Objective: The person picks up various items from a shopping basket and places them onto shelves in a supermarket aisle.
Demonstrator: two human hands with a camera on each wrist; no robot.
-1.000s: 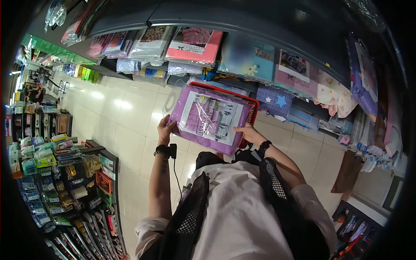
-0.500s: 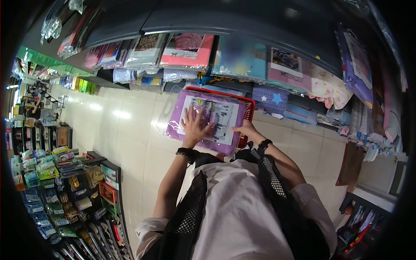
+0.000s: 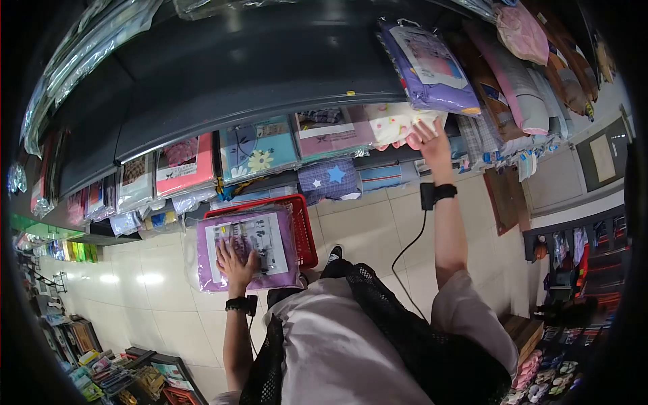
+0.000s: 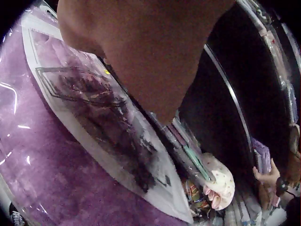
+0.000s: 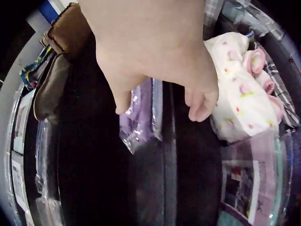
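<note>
Our left hand (image 3: 235,264) lay flat, fingers spread, on the purple pack (image 3: 247,250), pressing it down; nothing curled round it. The pack sat on top of the red basket (image 3: 305,229), which showed just beyond and to the side of that hand. In the left wrist view the pack's printed insert (image 4: 101,125) ran out from under the palm.

Our right hand (image 3: 426,133) was up at the shelf (image 3: 270,67), well apart from the basket. Its fingers hung loose and apart and held nothing. Fingertips (image 5: 201,109) were at the edge of the cream dotted pack (image 5: 240,94), touching or just short of it, we could not tell which. A violet pack (image 5: 140,115) lay just to the thumb side, on the shelf.

We judged the step as: one pack settled on the basket and steadied, the right hand reaching for another on the shelf, no grip on it yet.

The next move, as we read it, called for the fingers to close over the pack's edge and draw it clear of its neighbours, while the left hand kept the purple pack from sliding off.
</note>
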